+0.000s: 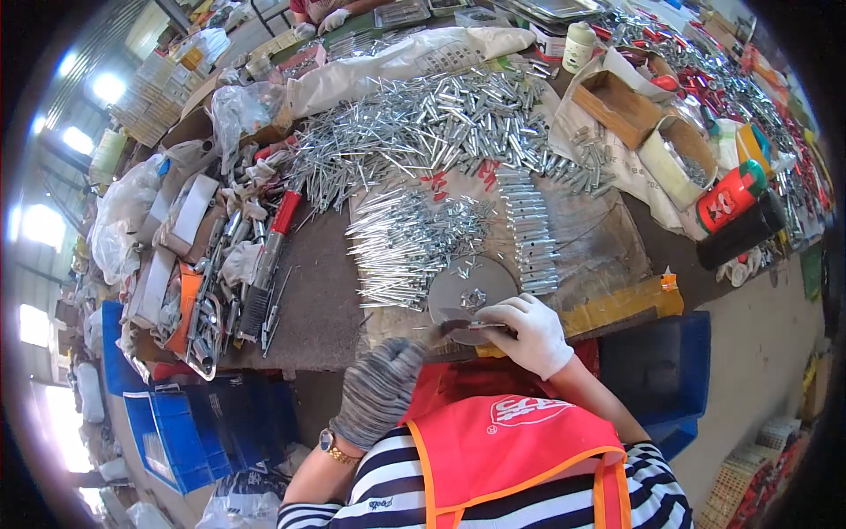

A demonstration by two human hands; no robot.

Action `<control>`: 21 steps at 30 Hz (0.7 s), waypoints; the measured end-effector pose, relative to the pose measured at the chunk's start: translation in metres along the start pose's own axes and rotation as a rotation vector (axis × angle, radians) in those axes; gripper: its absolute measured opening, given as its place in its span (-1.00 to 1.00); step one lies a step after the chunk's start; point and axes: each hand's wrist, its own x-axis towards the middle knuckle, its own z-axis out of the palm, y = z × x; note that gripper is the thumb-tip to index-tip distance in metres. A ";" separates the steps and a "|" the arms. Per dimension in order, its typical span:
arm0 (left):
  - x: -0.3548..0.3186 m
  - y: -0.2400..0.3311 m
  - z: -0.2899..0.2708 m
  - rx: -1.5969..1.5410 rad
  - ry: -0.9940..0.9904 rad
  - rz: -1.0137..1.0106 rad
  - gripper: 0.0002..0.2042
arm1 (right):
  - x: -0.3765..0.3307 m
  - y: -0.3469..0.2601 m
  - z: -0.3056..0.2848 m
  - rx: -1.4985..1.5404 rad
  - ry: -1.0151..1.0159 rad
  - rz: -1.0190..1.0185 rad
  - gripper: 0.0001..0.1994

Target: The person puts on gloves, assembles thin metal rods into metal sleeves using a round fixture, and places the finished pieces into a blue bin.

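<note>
My right hand (529,333), in a white glove, pinches a small silver metal part (481,325) at the table's front edge. Beside it my left hand (379,392), in a grey striped knit glove, is curled, its fingertips smeared by motion near a dark reddish piece; what it grips is not clear. Just beyond both hands lies a round grey disc (448,289) with a few small metal pieces on it. Thin silver rods (388,251) lie in rows to the left of the disc, next to a heap of short pins (463,225). Stacked metal tubes (527,231) form a column to the right.
Loose metal rods and tubes (441,123) cover the back of the table. Tools and a wire brush (254,313) lie left. Cardboard boxes (615,108) and a red bottle (727,201) stand right. Blue bins (656,370) sit below the edge. Another person's gloved hand (335,19) is at the far side.
</note>
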 end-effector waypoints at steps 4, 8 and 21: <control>0.009 0.012 -0.008 0.027 -0.062 0.016 -0.55 | 0.000 0.000 0.000 0.002 -0.005 0.001 -0.70; 0.010 0.006 0.000 0.096 -0.278 0.004 -0.55 | 0.000 0.000 0.000 0.025 0.013 -0.030 -0.69; -0.030 -0.052 -0.023 0.177 0.062 -0.163 -0.60 | 0.002 0.001 -0.003 -0.120 -0.015 -0.202 -0.73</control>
